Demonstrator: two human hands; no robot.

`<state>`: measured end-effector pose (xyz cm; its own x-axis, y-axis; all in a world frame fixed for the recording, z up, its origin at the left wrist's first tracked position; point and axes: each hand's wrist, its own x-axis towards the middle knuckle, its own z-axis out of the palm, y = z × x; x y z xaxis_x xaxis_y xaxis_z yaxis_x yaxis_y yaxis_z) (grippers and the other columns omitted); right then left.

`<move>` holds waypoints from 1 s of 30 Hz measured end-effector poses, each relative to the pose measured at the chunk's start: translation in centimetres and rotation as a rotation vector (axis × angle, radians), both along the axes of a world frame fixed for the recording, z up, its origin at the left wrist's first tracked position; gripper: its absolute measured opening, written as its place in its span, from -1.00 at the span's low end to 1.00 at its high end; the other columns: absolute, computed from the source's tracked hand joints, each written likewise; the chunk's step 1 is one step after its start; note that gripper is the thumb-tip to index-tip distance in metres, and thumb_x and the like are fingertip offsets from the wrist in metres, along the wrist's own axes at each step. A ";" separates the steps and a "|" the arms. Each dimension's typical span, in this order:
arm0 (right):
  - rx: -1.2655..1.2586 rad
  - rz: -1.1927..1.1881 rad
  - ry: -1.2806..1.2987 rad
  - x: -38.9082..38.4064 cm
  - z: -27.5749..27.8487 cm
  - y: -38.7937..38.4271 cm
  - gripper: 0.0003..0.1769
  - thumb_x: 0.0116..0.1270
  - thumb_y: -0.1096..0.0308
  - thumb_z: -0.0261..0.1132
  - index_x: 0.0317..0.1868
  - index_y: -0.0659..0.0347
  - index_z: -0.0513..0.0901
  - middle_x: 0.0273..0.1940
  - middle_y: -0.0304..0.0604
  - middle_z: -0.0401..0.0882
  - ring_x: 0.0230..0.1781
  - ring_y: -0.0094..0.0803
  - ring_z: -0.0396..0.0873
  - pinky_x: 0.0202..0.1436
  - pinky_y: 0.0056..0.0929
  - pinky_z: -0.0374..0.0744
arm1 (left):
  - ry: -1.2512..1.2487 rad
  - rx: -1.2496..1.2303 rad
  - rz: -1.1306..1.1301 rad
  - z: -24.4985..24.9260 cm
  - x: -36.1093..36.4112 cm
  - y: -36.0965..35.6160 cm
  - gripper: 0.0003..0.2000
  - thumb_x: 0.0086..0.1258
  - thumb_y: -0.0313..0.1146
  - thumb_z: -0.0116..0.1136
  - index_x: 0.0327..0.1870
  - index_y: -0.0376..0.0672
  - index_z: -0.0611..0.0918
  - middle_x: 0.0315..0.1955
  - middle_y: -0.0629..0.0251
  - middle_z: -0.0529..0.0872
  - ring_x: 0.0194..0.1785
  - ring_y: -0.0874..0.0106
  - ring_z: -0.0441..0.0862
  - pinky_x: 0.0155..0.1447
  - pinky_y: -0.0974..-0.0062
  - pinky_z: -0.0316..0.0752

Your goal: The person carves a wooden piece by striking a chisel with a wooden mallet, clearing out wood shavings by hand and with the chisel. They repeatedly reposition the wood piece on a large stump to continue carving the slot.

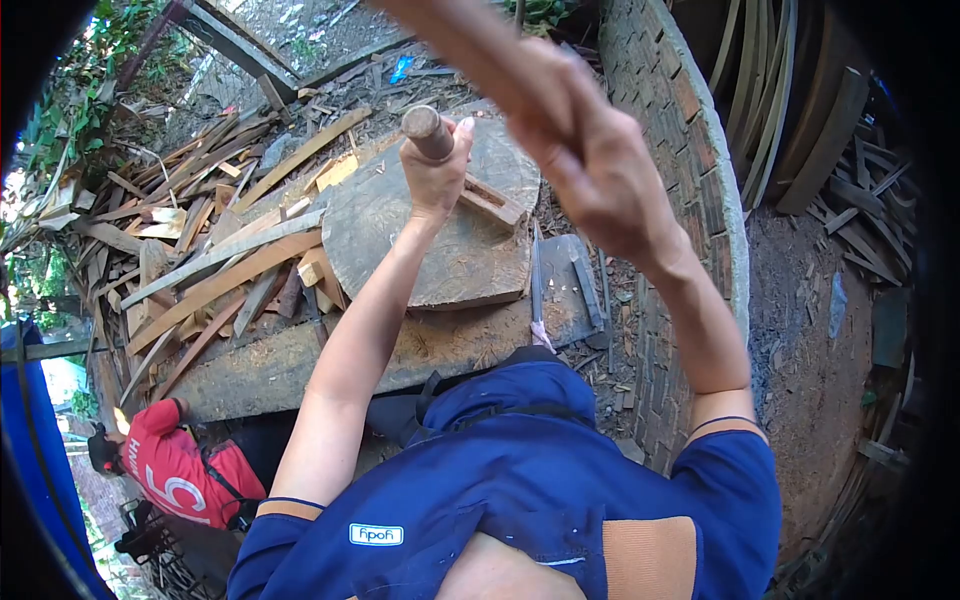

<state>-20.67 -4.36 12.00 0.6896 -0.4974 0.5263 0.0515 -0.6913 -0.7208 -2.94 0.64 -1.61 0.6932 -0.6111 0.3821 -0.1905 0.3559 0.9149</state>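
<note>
My left hand (436,178) is wrapped round the upright wooden handle of a chisel (424,127), its round butt facing up. The chisel's blade is hidden under my fist. Beside that hand, a short wooden piece with a slot cut in it (493,203) lies on a large round chopping block (400,250). My right hand (605,180), smeared by motion, is raised on the right and closed on a thick wooden stick (465,35). The stick's far end runs out of view at the top.
Scrap wood strips (215,215) are heaped at left. A curved brick wall (690,130) rises close by my right arm. A flat dark board (565,290) with metal tools lies right of the block. A person in a red shirt (185,460) is at lower left.
</note>
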 end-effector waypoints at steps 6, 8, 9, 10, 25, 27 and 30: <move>-0.233 -0.034 0.408 -1.7 1.5 0.5 -0.47 0.47 0.14 0.15 0.38 0.06 0.34 -0.13 0.15 0.69 -0.21 -0.02 0.71 -0.08 -0.03 0.65 | -0.036 -0.043 -0.010 -0.6 -0.3 0.2 -0.91 0.29 -0.49 0.32 -0.37 -0.21 0.62 -0.57 0.45 0.65 -0.51 0.66 0.58 -0.41 0.67 0.46; -0.107 -0.006 0.277 -1.7 1.4 1.2 -0.47 0.46 0.13 0.15 0.38 0.05 0.34 -0.11 0.16 0.68 -0.19 -0.01 0.71 -0.08 -0.01 0.65 | -0.037 -0.040 0.010 0.2 -0.8 0.8 -0.95 0.26 -0.51 0.31 -0.34 -0.22 0.65 -0.55 0.45 0.67 -0.47 0.66 0.61 -0.36 0.67 0.48; -0.108 -0.018 0.453 -1.5 0.9 1.3 -0.47 0.46 0.13 0.15 0.37 0.04 0.34 -0.11 0.15 0.68 -0.20 -0.01 0.71 -0.08 -0.03 0.64 | -0.005 -0.068 -0.064 -0.1 -0.6 1.0 -0.95 0.27 -0.51 0.31 -0.35 -0.21 0.66 -0.55 0.45 0.67 -0.47 0.67 0.60 -0.36 0.68 0.47; -0.111 -0.037 0.624 -1.3 0.1 1.3 -0.48 0.45 0.13 0.16 0.37 0.03 0.35 -0.11 0.15 0.68 -0.21 -0.02 0.71 -0.08 -0.05 0.64 | -0.009 -0.069 -0.064 -0.4 -0.5 0.9 -0.95 0.27 -0.51 0.31 -0.35 -0.21 0.66 -0.55 0.45 0.67 -0.47 0.67 0.60 -0.36 0.68 0.47; 0.198 -0.371 0.773 1.1 -18.6 1.0 -0.38 0.16 0.06 0.47 0.12 0.14 0.42 -0.09 0.12 0.70 -0.05 0.11 0.66 -0.01 0.00 0.60 | 0.088 -0.051 0.144 -0.8 -0.9 0.8 -0.83 0.36 -0.44 0.34 -0.36 -0.15 0.54 -0.56 0.41 0.61 -0.53 0.61 0.57 -0.42 0.67 0.47; 0.208 -0.407 0.749 1.2 -18.4 0.8 -0.38 0.16 0.06 0.47 0.12 0.14 0.42 -0.09 0.11 0.70 -0.05 0.11 0.66 -0.01 0.01 0.60 | 0.179 -0.107 0.295 -0.8 -0.6 0.6 -0.83 0.37 -0.42 0.33 -0.36 -0.13 0.52 -0.57 0.38 0.63 -0.55 0.59 0.57 -0.43 0.65 0.47; 0.198 -0.386 0.805 1.3 -17.9 0.3 -0.38 0.16 0.06 0.47 0.12 0.13 0.42 -0.11 0.13 0.70 -0.05 0.11 0.66 -0.01 0.01 0.60 | 0.345 -0.094 0.479 -0.5 0.5 0.7 -0.81 0.37 -0.40 0.32 -0.38 -0.12 0.51 -0.57 0.37 0.63 -0.56 0.58 0.57 -0.45 0.63 0.48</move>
<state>-19.34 -4.03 -5.88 0.5782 -0.7998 -0.1613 -0.7274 -0.4157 -0.5460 -2.48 1.30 -2.07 0.9770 -0.1741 0.1228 -0.0471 0.3857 0.9214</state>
